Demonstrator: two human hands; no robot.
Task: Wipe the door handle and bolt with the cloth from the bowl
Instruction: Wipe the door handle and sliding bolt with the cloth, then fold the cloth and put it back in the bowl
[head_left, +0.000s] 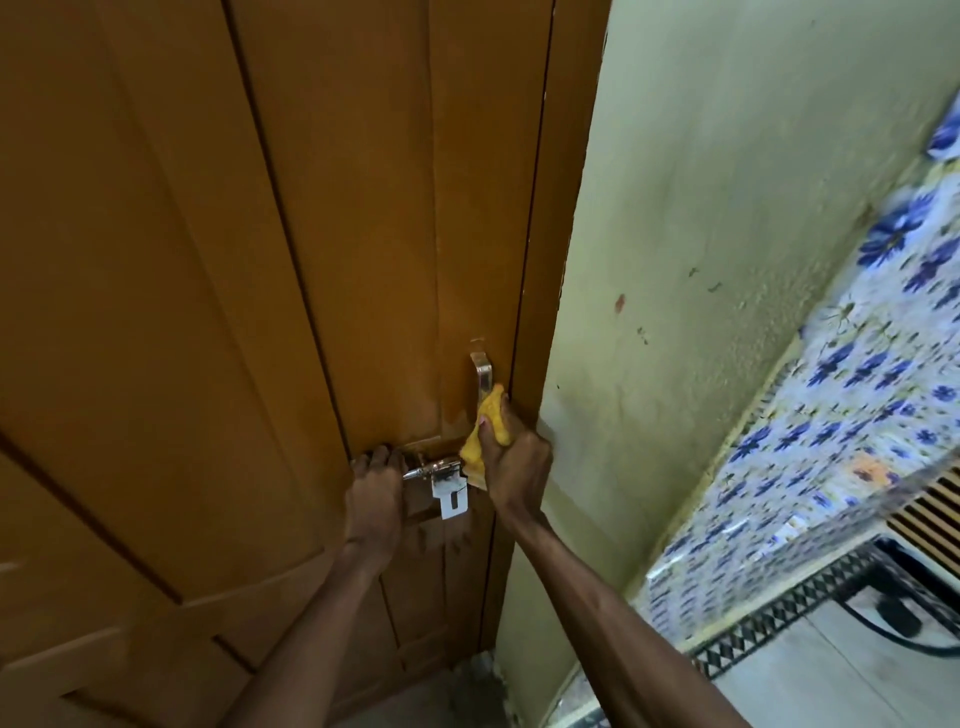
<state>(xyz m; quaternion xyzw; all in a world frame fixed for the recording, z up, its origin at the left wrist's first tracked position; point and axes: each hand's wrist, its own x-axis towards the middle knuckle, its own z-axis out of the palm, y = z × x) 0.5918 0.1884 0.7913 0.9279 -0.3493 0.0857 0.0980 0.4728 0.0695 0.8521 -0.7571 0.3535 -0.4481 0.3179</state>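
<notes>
Risk lies low on the handle (482, 373): the right hand (511, 460), clenching the cloth (488, 423), may skip its top. Left hand (375, 491) grips the bolt (434, 467), hiding part from wiping.

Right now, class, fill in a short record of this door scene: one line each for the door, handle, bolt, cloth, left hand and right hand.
door: brown wooden door, next to a pale green wall
handle: metal handle, upright near the door's edge
bolt: metal bolt below the handle, with a hanging hasp plate
cloth: yellow cloth, pressed against the lower part of the handle
left hand: left hand gripping the bolt's end
right hand: right hand holding the cloth
</notes>
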